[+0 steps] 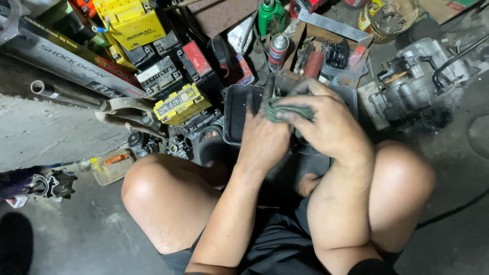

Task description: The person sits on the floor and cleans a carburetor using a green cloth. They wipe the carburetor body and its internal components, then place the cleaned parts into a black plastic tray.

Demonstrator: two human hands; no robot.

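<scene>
I am squatting over a black plastic tray (233, 119) on the floor. My right hand (326, 122) pinches a dark green rag (285, 109) and presses it against the fingers of my left hand (262, 137). My left hand is grimy, its fingers stretched up and partly wrapped by the rag. Whatever part sits under the rag is hidden. Both hands hover above the tray, between my bare knees.
Several old batteries, yellow (181, 103) and black, are piled at the upper left. A spray can (278, 51) and a green bottle (271, 16) stand behind the tray. An engine block (417, 76) lies at the right, a metal tube (66, 93) at the left.
</scene>
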